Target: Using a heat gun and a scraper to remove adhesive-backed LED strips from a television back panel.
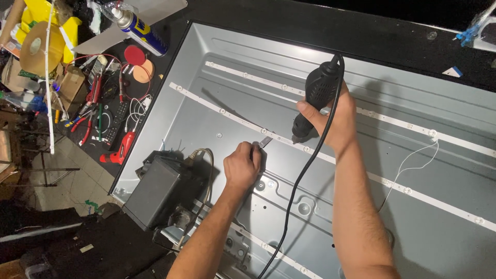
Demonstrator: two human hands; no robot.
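A large grey metal back panel (413, 77) lies flat, crossed by long white light strips (227, 112) dotted with small round lenses. My right hand (333, 116) grips a black corded rotary tool (316, 98), tip down on the middle strip. My left hand (242, 164) pinches a small flat metal blade (265, 141) that touches the same strip just left of the tool tip. The tool's black cord (294, 196) runs down between my forearms.
A dark boxy power unit (157, 191) with cables sits on the panel's near left corner. Left of the panel lie a spray can (139, 28), a tape roll (36, 46), pliers, a red tool (121, 148) and wires. A thin white wire (413, 165) lies on the panel.
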